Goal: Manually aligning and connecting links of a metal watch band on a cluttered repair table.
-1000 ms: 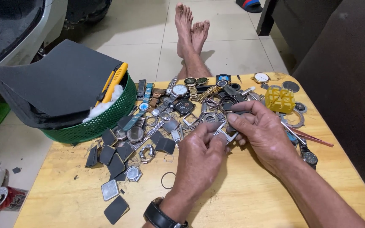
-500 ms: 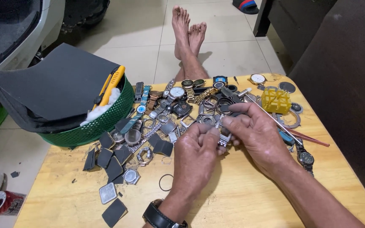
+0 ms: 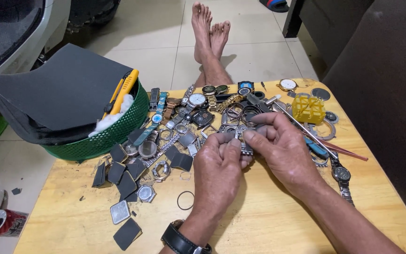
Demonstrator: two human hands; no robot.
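Both hands meet over the middle of the pale wooden table [image 3: 269,221], palms down and knuckles up. The left hand [image 3: 219,171], with a black wristwatch [image 3: 180,240] on its wrist, curls its fingers inward and pinches one end of a small silver metal watch bracelet piece [image 3: 243,141]. The right hand [image 3: 285,153] grips the other end between thumb and forefinger. The piece is short, linked and shiny, held just above the tabletop, near a scatter of watch cases and straps [image 3: 198,113]. A green plastic basket [image 3: 104,134] stands at the left.
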